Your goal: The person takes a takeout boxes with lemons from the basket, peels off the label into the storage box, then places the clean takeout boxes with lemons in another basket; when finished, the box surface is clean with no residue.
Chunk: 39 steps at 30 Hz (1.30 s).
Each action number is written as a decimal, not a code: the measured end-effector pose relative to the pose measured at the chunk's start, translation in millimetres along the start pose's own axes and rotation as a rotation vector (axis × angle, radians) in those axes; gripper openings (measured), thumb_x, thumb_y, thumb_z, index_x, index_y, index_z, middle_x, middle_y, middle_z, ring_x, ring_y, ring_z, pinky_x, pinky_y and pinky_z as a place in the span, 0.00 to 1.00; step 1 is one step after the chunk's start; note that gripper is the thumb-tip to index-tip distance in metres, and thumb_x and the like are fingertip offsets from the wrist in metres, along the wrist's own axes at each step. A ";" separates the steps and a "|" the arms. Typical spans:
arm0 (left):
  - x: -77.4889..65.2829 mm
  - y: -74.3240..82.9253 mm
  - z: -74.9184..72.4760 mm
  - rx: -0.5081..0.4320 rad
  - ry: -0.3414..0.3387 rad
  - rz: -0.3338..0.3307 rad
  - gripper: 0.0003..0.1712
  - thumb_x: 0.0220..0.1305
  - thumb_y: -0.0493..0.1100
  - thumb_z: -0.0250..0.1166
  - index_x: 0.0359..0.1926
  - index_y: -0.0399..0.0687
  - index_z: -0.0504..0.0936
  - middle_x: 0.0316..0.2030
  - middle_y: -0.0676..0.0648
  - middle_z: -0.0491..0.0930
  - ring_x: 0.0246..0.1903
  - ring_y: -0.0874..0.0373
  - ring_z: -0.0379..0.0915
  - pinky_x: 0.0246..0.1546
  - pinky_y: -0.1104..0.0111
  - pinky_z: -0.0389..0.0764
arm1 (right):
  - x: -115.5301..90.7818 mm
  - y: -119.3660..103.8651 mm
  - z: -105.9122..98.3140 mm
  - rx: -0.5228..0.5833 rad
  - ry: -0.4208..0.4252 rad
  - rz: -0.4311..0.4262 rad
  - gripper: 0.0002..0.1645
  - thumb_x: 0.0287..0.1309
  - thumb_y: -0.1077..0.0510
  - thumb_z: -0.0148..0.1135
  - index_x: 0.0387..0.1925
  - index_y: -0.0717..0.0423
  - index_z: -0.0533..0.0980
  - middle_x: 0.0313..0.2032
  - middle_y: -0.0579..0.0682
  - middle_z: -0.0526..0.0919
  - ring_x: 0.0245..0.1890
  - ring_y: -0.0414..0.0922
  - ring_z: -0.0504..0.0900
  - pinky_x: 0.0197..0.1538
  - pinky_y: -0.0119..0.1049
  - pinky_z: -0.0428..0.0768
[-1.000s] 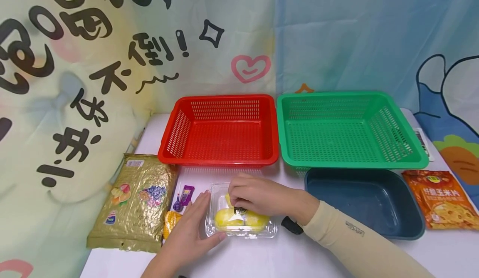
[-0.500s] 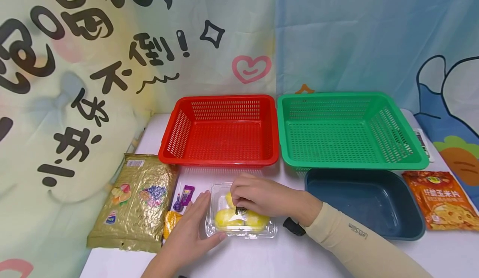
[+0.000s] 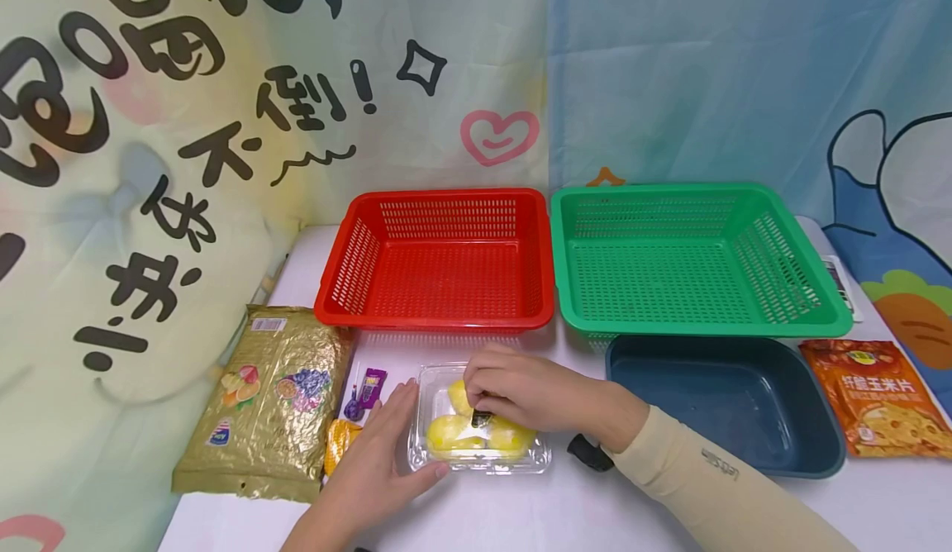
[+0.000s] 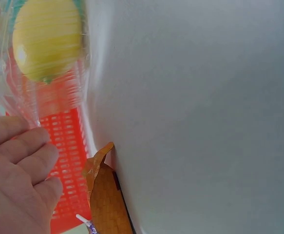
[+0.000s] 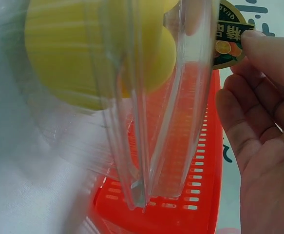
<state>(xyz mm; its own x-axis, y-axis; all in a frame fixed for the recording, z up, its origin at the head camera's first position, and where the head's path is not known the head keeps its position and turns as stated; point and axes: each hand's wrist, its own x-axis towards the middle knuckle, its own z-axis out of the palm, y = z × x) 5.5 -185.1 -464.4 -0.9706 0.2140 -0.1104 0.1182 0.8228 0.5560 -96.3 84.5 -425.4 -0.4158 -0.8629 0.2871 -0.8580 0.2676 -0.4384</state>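
Note:
A clear plastic box (image 3: 434, 391) with several lemons (image 3: 455, 433) inside sits on the table between my hands. At its left side my left hand (image 3: 381, 459) rests with fingers extended and thumb apart at the near corner. My right hand (image 3: 524, 391) reaches over the lid and pinches the edge of a round black-and-gold sticker (image 5: 227, 36) between thumb and fingers. In the right wrist view the sticker's left part meets the lid; how much of it sticks there I cannot tell. Through the box wall the left wrist view shows one lemon (image 4: 47, 39).
Behind stand a red basket (image 3: 446, 321) and a green basket (image 3: 699, 327). A dark blue tub (image 3: 714, 420) and an orange snack bag (image 3: 881, 399) lie right. To the left are a gold bag (image 3: 260, 403), a purple packet (image 3: 373, 387), a lollipop (image 3: 353, 406) and an orange packet (image 3: 340, 443).
My right hand has shifted slightly to the right, and the pinched sticker edge moved with it. The left hand and the box have stayed in place.

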 end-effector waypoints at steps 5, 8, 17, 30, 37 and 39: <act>0.2 0.9 -0.2 -0.001 0.003 0.004 0.65 0.56 0.75 0.71 0.84 0.55 0.52 0.83 0.48 0.54 0.82 0.45 0.52 0.80 0.44 0.59 | -3.3 1.8 -1.3 0.029 0.010 0.006 0.04 0.70 0.57 0.66 0.37 0.47 0.78 0.43 0.41 0.80 0.48 0.37 0.76 0.57 0.31 0.79; 0.3 1.1 -0.3 -0.008 0.002 0.001 0.65 0.56 0.75 0.72 0.84 0.55 0.53 0.83 0.47 0.54 0.82 0.44 0.52 0.79 0.43 0.59 | -5.0 2.1 -2.3 0.048 0.016 0.008 0.04 0.70 0.57 0.66 0.38 0.47 0.78 0.43 0.41 0.80 0.48 0.37 0.76 0.57 0.32 0.79; -0.2 0.6 0.1 -0.020 -0.002 -0.010 0.65 0.54 0.78 0.70 0.84 0.57 0.53 0.83 0.49 0.54 0.82 0.44 0.51 0.79 0.42 0.59 | -11.0 2.7 -4.4 0.067 0.032 0.028 0.03 0.70 0.57 0.66 0.39 0.46 0.78 0.45 0.40 0.80 0.51 0.36 0.76 0.60 0.34 0.79; 0.6 0.2 1.9 -0.014 0.015 0.005 0.65 0.54 0.75 0.72 0.83 0.55 0.54 0.83 0.48 0.55 0.82 0.44 0.52 0.79 0.43 0.59 | -18.0 1.6 -7.4 0.057 0.040 0.044 0.03 0.71 0.55 0.65 0.39 0.46 0.78 0.45 0.39 0.80 0.50 0.35 0.76 0.59 0.33 0.79; 0.3 -0.2 2.1 -0.009 0.007 -0.013 0.65 0.54 0.76 0.72 0.84 0.58 0.53 0.83 0.49 0.55 0.82 0.45 0.52 0.79 0.43 0.59 | -21.3 0.1 -10.0 0.069 0.026 0.074 0.03 0.70 0.55 0.67 0.40 0.45 0.79 0.46 0.38 0.80 0.51 0.35 0.76 0.59 0.33 0.80; 0.3 -0.5 2.0 -0.013 0.006 -0.011 0.65 0.54 0.77 0.71 0.84 0.58 0.53 0.83 0.49 0.55 0.82 0.45 0.52 0.79 0.43 0.60 | -22.1 0.7 -10.2 0.071 0.031 0.072 0.02 0.70 0.55 0.67 0.40 0.46 0.79 0.46 0.38 0.80 0.51 0.35 0.76 0.59 0.33 0.80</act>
<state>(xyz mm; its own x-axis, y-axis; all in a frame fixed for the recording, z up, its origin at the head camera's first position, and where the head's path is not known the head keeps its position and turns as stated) 5.5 -184.4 -466.4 -0.9730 0.2022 -0.1118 0.1049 0.8178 0.5658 -90.8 108.1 -423.3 -0.4853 -0.8289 0.2782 -0.8025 0.2960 -0.5180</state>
